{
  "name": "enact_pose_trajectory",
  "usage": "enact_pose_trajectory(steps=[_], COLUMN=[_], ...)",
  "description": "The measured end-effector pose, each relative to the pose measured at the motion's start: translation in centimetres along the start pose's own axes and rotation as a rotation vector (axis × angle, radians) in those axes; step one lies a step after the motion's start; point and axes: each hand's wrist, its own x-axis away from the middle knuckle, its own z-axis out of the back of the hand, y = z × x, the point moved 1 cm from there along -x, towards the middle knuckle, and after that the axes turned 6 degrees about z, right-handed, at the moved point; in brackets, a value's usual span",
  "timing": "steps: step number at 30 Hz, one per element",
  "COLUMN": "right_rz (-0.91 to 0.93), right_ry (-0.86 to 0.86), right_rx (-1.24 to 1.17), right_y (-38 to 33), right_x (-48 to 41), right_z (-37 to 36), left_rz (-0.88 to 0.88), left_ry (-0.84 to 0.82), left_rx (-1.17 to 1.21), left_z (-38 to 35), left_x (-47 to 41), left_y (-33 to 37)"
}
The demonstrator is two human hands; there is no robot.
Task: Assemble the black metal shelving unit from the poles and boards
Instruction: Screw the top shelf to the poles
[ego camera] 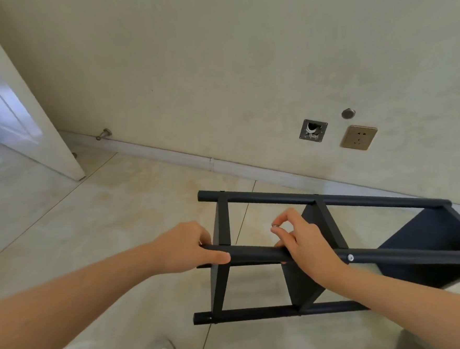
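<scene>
Grips near pole (pixel 256 254) of black shelving unit (pixel 432 239) with left hand (pixel 185 245); pinches small silvery fitting (pixel 275 226) in right hand (pixel 304 240). Works over beige floor tiles (pixel 103 210), beside plain wall (pixel 216 66), socket (pixel 359 137), white door (pixel 28 106).

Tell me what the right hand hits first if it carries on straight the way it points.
Probably the leftmost board near the far pole: the right hand, pinching a small silver fastener, points up-left across the open bay. Depth is unclear.

Beige tiled floor (pixel 95 211), plain cream wall (pixel 216 66) with socket (pixel 359 137), white door (pixel 22 107).
</scene>
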Motion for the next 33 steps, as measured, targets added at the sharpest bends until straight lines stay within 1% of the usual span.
enact_pose_trajectory(steps=[4,8,14,18,23,27,30,33], right_rz=[-0.002,0.006,-0.006,-0.034,-0.021,0.001,0.037,0.093], right_ry=[-0.041,-0.109,-0.201,-0.237,-0.269,-0.289,-0.271,-0.221], right_rx=[0.036,0.078,0.104,0.109,0.149,0.205,0.216,0.215], right_y=[1.7,2.6,2.5,2.3,2.2,2.2,2.2,1.9], right_x=[0.3,0.7,1.3,1.6,1.4,1.0,-0.2,-2.0], right_z=[-0.9,-1.6,-1.8,-2.0,-2.0,-2.7,-3.3,-3.7], left_rz=[-0.042,-0.074,-0.141,-0.162,-0.171,-0.18,-0.194,-0.205], left_ry=[-0.01,-0.042,-0.032,-0.057,-0.102,-0.069,-0.027,-0.018], left_rx=[-0.229,-0.304,-0.418,-0.396,-0.265,-0.209,-0.235,-0.292], left_z=[-1.5,-2.2,-3.6,-4.3,-4.7,-5.3,-5.8,-6.4], left_x=[-0.9,-1.4,-1.9,-2.0,-1.9,-1.5,-1.0,-0.8], left_y=[-0.6,-1.1,-2.1,-2.7,-2.8,-2.7,-2.7,-2.6])
